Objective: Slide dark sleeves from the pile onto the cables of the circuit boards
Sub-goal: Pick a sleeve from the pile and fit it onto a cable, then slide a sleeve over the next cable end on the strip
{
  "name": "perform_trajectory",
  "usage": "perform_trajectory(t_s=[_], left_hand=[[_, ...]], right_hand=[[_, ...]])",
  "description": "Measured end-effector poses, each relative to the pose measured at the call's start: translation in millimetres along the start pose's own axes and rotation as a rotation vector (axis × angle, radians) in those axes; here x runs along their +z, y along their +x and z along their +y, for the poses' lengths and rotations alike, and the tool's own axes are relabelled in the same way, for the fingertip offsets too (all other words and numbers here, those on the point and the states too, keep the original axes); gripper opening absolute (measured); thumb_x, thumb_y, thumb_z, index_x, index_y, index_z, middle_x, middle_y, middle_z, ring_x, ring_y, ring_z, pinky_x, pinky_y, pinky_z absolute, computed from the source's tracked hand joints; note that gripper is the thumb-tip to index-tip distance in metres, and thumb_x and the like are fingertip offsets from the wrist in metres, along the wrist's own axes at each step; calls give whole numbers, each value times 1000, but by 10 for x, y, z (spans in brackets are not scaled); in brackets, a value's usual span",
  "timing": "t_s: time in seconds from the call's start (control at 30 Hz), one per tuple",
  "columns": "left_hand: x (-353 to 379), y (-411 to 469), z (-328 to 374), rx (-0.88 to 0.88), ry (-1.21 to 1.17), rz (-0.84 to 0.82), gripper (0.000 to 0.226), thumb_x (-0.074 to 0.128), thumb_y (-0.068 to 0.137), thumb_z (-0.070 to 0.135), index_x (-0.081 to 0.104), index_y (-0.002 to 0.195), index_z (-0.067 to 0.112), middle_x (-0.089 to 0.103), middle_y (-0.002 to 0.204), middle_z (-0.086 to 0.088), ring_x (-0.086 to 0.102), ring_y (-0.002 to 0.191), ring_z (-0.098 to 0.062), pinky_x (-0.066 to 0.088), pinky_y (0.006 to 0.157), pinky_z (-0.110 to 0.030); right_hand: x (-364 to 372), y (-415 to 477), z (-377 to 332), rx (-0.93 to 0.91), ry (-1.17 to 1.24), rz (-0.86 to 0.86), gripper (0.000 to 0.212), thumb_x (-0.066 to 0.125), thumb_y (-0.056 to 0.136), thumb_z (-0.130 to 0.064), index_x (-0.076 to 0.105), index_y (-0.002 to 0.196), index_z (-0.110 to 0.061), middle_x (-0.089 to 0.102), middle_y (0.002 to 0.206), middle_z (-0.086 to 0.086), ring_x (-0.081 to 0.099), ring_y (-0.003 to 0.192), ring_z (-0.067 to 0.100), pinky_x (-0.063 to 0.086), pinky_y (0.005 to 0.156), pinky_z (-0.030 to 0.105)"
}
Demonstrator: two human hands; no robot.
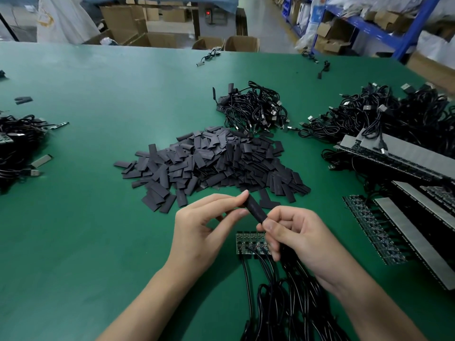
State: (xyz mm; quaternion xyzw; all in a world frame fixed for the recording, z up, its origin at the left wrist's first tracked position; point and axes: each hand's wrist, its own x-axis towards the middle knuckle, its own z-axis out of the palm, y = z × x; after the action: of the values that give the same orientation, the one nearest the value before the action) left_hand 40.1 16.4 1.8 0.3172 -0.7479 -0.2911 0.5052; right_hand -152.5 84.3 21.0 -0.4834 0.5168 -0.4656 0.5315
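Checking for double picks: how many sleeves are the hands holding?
1: a dark sleeve, upper end pinched by the left hand, lower end by the right hand. A second could hide behind it.

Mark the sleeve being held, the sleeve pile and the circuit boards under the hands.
held sleeve [256, 209], head view, middle of its dark body.
sleeve pile [214, 163], head view, centre of the heap.
circuit boards [246, 242], head view, exposed top face.

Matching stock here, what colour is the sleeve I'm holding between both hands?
The sleeve is plain dark grey, nearly black, with no pattern visible; the head view shows it best.
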Motion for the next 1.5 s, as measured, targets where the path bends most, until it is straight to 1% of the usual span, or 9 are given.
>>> perform_trajectory(t_s=[0.2, 0.33, 0.57, 0.73, 0.87, 0.97, 1.13, 1.27, 1.5], left_hand=[[31, 25, 70, -394, -463, 25, 11, 80, 76, 16, 79, 86, 19, 78, 81, -4, 73, 71, -14, 59, 68, -24], [-3, 65, 67, -470, -630, 70, 11, 78, 76, 12, 74, 86, 10, 76, 77, -13, 73, 69, -17, 58, 67, -24], [-67, 91, 1, -563, -712, 207, 19, 77, 77, 18, 74, 95, 13, 77, 81, -11, 76, 76, -20, 60, 69, -26], [-112, 70, -72, -482, -246, 0, 49, 83, 85, 23, 61, 129, 30, 76, 104, 12, 68, 78, -12, 55, 71, -22], [-155, 35, -65, -241, 306, -373, 68, 65, 72, 81, 64, 127, 41, 59, 107, 24, 55, 99, -1, 48, 89, -23], [-154, -5, -63, -120, 495, -547, 84, 49, 68, 97, 65, 128, 40, 48, 111, 23, 46, 109, 0, 42, 95, -23], [-206, 7, -73, -113, 505, -604, 78, 54, 64, 96, 67, 118, 41, 48, 110, 21, 43, 107, -2, 42, 95, -27], [-203, 22, -50, -127, 472, -625, 59, 64, 71, 83, 64, 110, 39, 47, 107, 22, 42, 104, -2, 42, 93, -26], [-190, 62, -21, -355, 142, -572, 38, 87, 74, 48, 63, 101, 33, 68, 89, 16, 60, 81, -2, 48, 73, -19]], right_hand=[[12, 1, 5, -47, -255, 8, 9, 72, 96, -28, 75, 87, -29, 77, 78, 3, 73, 72, 19, 58, 75, 31], [-149, -31, -35, -123, -654, 92, 23, 75, 79, -57, 73, 100, -48, 72, 101, -23, 67, 98, -1, 47, 83, 12], [-267, -3, -54, -185, -853, 80, 11, 76, 87, -32, 72, 81, -40, 69, 96, -26, 63, 104, 4, 47, 91, 23], [-313, 14, -125, -180, -700, 237, 11, 69, 93, -28, 71, 86, -36, 72, 91, -19, 66, 90, 1, 44, 73, 11], [-410, 316, -385, -208, -663, 348, 13, 68, 98, -17, 72, 89, -25, 75, 80, -12, 69, 72, -5, 46, 62, 5], [-493, 776, -688, -265, -783, 405, 9, 65, 100, -18, 71, 94, -17, 73, 78, -6, 62, 61, -13, 41, 58, 2], [-598, 1865, -1280, -330, -911, 517, 15, 64, 102, -24, 73, 102, -12, 74, 88, 2, 65, 61, -8, 44, 55, 8], [-625, 2488, -1478, -139, -1040, 530, 29, 64, 101, -36, 73, 117, -13, 73, 119, 8, 67, 109, 27, 54, 95, 39], [-238, 1621, -821, -226, -930, 334, 16, 61, 102, -37, 72, 108, -27, 71, 101, -12, 63, 83, 3, 51, 72, 21]])
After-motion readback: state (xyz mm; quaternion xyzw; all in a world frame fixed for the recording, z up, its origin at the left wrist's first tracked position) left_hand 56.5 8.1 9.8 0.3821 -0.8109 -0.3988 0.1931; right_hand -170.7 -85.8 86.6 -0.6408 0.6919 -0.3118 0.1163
